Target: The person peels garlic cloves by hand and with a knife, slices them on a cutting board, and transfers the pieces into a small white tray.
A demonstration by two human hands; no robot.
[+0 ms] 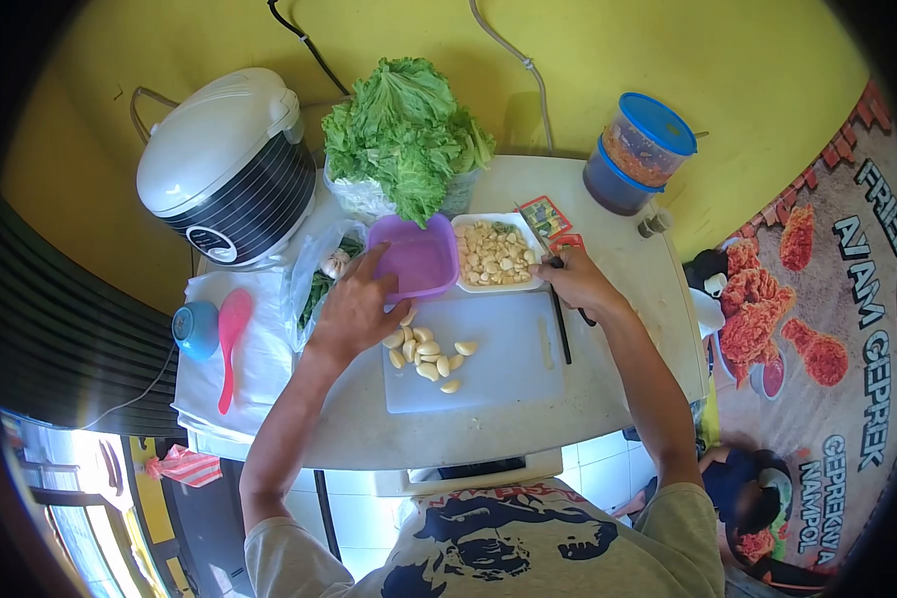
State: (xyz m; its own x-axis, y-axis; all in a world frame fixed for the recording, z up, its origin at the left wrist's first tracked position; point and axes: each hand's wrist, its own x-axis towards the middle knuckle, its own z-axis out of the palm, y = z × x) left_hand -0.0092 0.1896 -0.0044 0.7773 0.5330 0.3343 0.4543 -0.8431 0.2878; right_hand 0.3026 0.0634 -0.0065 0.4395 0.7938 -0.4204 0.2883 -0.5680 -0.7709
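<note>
Hands apart: left hand spread at purple bowl mid-frame, probably steadying it; right hand at white tray, grip unclear. Garlic just below, presumably for reach.

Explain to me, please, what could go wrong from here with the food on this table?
1. The loose peeled cloves lie on a flat cutting board close to the left hand; a bump might roll some off.
2. The white tray is full of pale pieces, and the right hand is at its corner; a knock could spill them.
3. The lettuce hangs over the purple container; moving that could pull leaves down.
</note>
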